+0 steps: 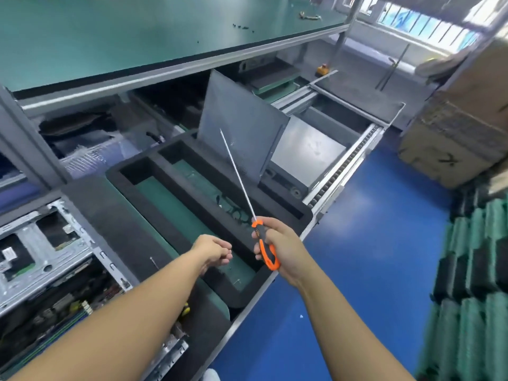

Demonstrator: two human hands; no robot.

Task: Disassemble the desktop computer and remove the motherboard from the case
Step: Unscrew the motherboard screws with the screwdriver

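Open computer case lies left of both hands, right hand gripping screwdriver.

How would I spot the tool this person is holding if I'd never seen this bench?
Start at the black foam tray on the bench; the right hand hovers over its near corner. In that fist is the screwdriver, with an orange-and-black handle and a long thin metal shaft pointing up and away. Nothing else nearby is bright orange and black.

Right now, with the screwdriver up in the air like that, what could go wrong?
1. The right hand holds the screwdriver with its long shaft aimed at the leaning grey panel; a swing could hit or topple it.
2. The left hand looks cupped over the black foam tray; anything small dropped could miss the compartments.
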